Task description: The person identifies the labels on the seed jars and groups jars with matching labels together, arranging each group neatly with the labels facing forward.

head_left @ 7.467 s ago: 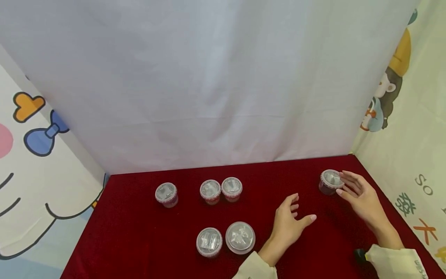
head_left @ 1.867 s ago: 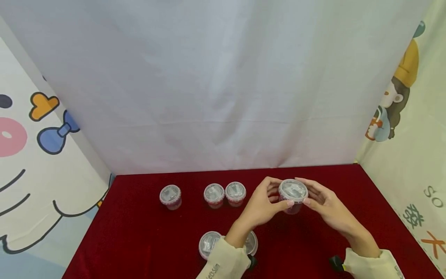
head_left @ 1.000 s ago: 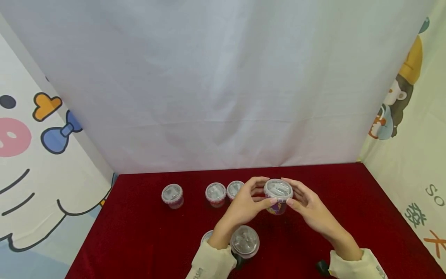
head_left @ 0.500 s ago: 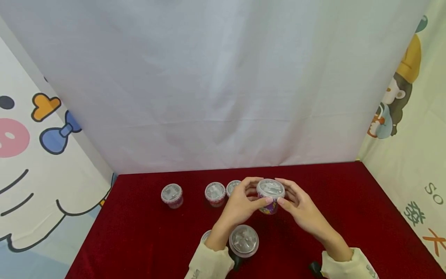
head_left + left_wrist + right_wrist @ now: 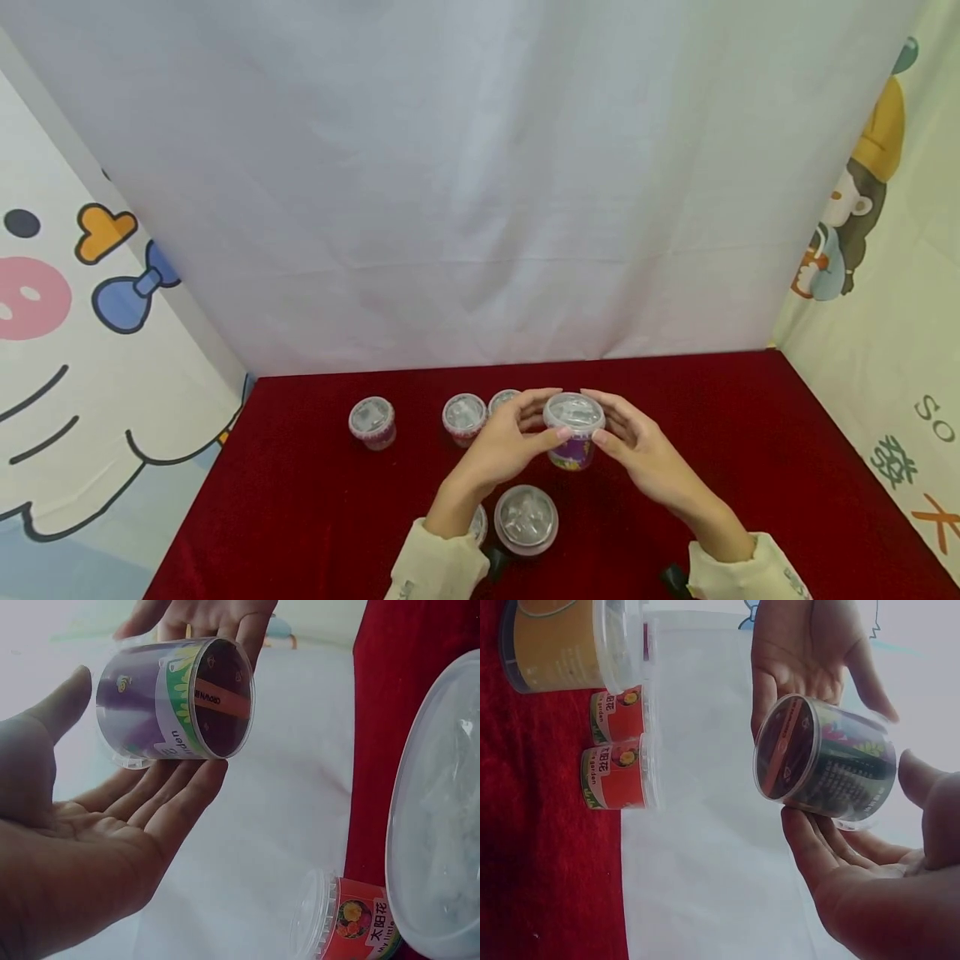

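Both hands hold a lidded clear plastic cup with a purple printed label, upright and raised above the red-covered table. My left hand grips its left side, thumb at the front near the lid's rim, other fingers behind. On the opposite side my right hand grips it the same way. From the left wrist view, the cup's dark bottom shows an orange strip. Just in front of the held cup a larger lidded tub stands on the cloth.
Two cups with red labels, one and another partly behind my left hand, stand at the back. Farther left is a single cup. My left wrist partly covers another cup. A white curtain hangs behind the table.
The cup stood at the far right with my right hand beside it; both hands now hold it and have carried it left. Lately it has moved slightly farther left and lower.
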Action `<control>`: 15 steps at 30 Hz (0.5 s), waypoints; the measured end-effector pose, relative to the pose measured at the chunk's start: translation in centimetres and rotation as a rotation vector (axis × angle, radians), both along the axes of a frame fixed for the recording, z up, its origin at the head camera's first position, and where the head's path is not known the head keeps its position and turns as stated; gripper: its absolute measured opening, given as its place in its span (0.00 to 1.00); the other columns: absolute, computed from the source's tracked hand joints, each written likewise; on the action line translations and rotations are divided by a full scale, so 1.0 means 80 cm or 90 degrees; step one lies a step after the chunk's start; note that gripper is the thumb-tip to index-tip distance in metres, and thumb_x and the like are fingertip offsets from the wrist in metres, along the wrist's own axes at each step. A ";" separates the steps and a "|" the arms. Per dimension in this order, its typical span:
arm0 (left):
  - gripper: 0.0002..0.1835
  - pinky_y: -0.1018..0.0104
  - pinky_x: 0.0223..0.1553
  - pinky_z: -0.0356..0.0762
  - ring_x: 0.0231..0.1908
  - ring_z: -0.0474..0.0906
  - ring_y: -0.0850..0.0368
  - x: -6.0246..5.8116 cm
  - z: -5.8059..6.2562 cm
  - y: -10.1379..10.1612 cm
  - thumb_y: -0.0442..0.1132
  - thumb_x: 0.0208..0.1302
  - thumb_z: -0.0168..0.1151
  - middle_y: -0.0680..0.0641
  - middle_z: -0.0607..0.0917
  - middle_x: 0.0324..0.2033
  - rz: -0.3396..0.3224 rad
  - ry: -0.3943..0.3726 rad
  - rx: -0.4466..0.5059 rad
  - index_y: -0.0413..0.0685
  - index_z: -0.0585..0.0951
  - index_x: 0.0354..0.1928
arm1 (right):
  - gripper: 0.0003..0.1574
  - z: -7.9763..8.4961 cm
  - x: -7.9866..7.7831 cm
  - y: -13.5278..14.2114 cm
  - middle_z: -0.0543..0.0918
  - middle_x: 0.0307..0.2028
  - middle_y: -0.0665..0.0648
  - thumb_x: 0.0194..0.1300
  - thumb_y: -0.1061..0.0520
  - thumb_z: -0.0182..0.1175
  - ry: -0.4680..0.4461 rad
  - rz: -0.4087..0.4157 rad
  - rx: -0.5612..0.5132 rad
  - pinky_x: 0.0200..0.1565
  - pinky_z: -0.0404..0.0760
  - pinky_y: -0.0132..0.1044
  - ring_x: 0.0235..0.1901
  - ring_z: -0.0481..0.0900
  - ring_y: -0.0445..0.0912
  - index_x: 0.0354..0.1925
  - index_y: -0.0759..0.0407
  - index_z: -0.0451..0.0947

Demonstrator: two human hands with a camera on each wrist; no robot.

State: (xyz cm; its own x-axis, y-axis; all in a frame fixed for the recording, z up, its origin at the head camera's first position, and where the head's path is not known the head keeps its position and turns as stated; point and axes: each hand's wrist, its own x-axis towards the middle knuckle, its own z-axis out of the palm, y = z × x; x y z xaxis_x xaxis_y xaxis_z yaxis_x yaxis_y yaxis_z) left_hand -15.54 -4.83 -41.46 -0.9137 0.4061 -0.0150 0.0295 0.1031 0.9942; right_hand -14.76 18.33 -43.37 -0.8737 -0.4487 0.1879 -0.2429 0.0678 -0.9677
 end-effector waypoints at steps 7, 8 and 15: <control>0.29 0.52 0.60 0.83 0.65 0.78 0.41 0.003 0.001 -0.004 0.40 0.72 0.71 0.40 0.81 0.65 0.040 -0.002 -0.012 0.43 0.76 0.71 | 0.33 0.001 0.002 -0.013 0.66 0.73 0.75 0.84 0.60 0.53 -0.005 -0.018 0.009 0.61 0.76 0.25 0.66 0.70 0.28 0.78 0.70 0.57; 0.29 0.52 0.59 0.84 0.65 0.79 0.41 0.003 0.001 -0.005 0.40 0.72 0.72 0.40 0.81 0.64 0.047 0.003 -0.016 0.42 0.76 0.71 | 0.33 0.001 0.003 -0.015 0.67 0.73 0.75 0.83 0.60 0.53 -0.006 -0.020 0.009 0.61 0.76 0.25 0.67 0.71 0.29 0.78 0.70 0.58; 0.27 0.51 0.59 0.83 0.63 0.79 0.43 0.006 0.000 -0.011 0.43 0.73 0.70 0.42 0.81 0.62 0.054 -0.001 -0.028 0.43 0.76 0.69 | 0.32 0.004 0.004 -0.021 0.68 0.72 0.76 0.84 0.60 0.53 -0.012 -0.020 0.006 0.61 0.77 0.26 0.67 0.72 0.35 0.77 0.71 0.59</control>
State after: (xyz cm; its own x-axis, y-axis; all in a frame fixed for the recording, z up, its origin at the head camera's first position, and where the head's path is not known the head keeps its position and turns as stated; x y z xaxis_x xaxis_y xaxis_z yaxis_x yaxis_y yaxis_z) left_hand -15.05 -5.70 -41.43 -0.9448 0.3261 -0.0330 0.0171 0.1494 0.9886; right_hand -14.42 16.64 -43.08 -0.8911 -0.4220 0.1670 -0.2219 0.0841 -0.9714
